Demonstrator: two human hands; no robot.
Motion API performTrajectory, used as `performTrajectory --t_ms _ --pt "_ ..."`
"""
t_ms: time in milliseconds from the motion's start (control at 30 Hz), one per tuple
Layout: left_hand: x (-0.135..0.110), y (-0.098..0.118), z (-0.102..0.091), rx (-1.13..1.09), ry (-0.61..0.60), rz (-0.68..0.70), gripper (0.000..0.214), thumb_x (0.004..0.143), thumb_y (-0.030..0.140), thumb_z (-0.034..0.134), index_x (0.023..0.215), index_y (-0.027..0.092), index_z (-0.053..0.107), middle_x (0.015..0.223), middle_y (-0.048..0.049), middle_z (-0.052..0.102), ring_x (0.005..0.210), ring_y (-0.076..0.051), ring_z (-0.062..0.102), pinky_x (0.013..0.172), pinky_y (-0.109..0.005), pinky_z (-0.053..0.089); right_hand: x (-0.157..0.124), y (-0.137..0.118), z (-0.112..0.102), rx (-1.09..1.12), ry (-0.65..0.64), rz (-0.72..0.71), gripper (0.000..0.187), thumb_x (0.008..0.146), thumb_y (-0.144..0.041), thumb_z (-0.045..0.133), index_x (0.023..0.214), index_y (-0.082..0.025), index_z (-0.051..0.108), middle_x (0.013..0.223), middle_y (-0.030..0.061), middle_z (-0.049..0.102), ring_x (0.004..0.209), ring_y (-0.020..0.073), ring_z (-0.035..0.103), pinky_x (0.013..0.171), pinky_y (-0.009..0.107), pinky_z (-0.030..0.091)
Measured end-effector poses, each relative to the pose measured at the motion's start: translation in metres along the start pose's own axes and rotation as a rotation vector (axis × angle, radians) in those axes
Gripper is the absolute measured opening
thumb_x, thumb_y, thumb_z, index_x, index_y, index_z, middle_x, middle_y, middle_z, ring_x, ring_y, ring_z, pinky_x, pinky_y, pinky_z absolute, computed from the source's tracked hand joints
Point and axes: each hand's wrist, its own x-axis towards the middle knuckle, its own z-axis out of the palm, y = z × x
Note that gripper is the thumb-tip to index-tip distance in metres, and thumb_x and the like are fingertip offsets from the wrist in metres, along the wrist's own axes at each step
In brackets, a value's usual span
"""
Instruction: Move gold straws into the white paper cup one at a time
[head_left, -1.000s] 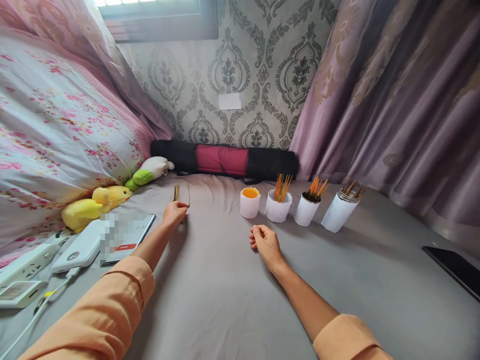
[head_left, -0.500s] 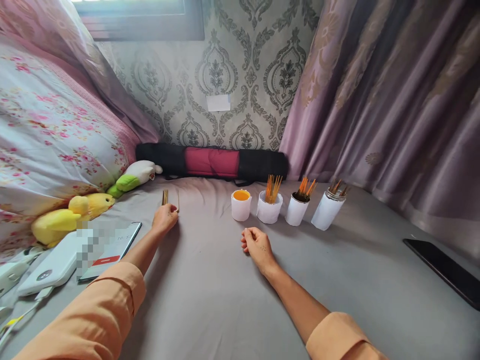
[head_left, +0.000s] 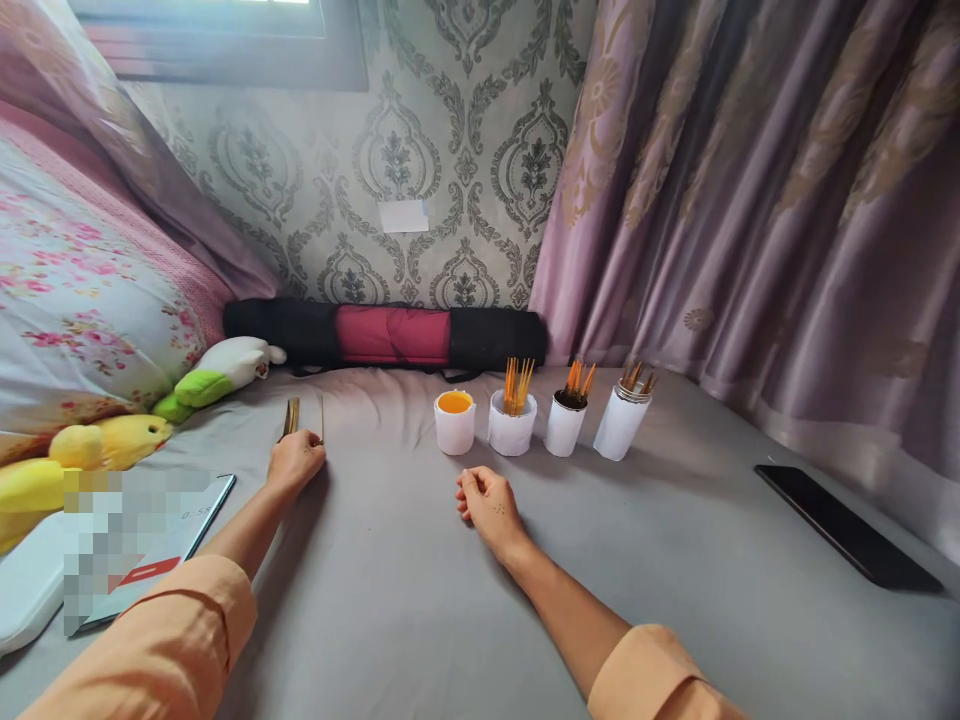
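Note:
My left hand [head_left: 294,462] rests on the grey sheet with its fingers closed over the near ends of a small bundle of thin brown sticks [head_left: 292,416] that lies pointing away from me. My right hand [head_left: 484,503] lies loosely curled on the sheet in the middle, holding nothing that I can see. Beyond it stand a white cup of orange paint [head_left: 454,421] and three white containers: one with orange-tipped sticks [head_left: 512,421], a second [head_left: 564,420] and a third [head_left: 622,419] also holding sticks.
A black and red rolled bag [head_left: 386,335] lies along the patterned wall. Plush toys [head_left: 217,366] and a floral pillow [head_left: 71,300] sit at left, with a phone [head_left: 176,530] beside my left arm. A dark tablet [head_left: 847,525] lies at right below the curtains.
The view has swung to the right, so everything has slid left in the picture. Both hands stay where they were on the sheet.

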Motion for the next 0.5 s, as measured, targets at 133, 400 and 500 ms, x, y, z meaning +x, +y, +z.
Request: performTrajectory --t_ms 133,400,500 --pt "0.0035 0.0000 0.0015 0.144 -0.018 0.024 0.008 0.057 0.014 0.052 0.062 0.017 0.058 0.078 -0.0126 0.064 0.090 -0.032 0.056 0.079 -0.037 0.040 -0.0001 -0.0003 0.0002 0.004 -0.007 -0.001 0.031 0.077 -0.043 0.043 0.073 -0.014 0.054 0.060 0.0002 0.053 0.045 0.0073 0.050 0.038 0.017 0.038" --pt "0.0081 0.0000 0.0066 0.247 -0.010 0.029 0.011 0.059 0.016 0.052 0.066 0.016 0.061 0.079 -0.0148 0.064 0.088 -0.033 0.057 0.076 -0.038 0.042 0.0005 0.0015 0.0002 0.015 -0.009 -0.007 0.031 0.076 -0.044 0.044 0.073 -0.015 0.054 0.059 0.0000 0.054 0.045 0.0075 0.050 0.038 0.017 0.038" --pt "0.0085 -0.0001 0.0080 0.252 0.000 0.019 0.011 0.059 0.016 0.052 0.065 0.016 0.061 0.079 -0.0149 0.064 0.087 -0.034 0.057 0.076 -0.039 0.042 0.0017 0.0049 0.0006 -0.003 -0.007 -0.021 0.032 0.077 -0.044 0.042 0.074 -0.015 0.055 0.059 0.0002 0.054 0.045 0.0076 0.050 0.038 0.017 0.039"
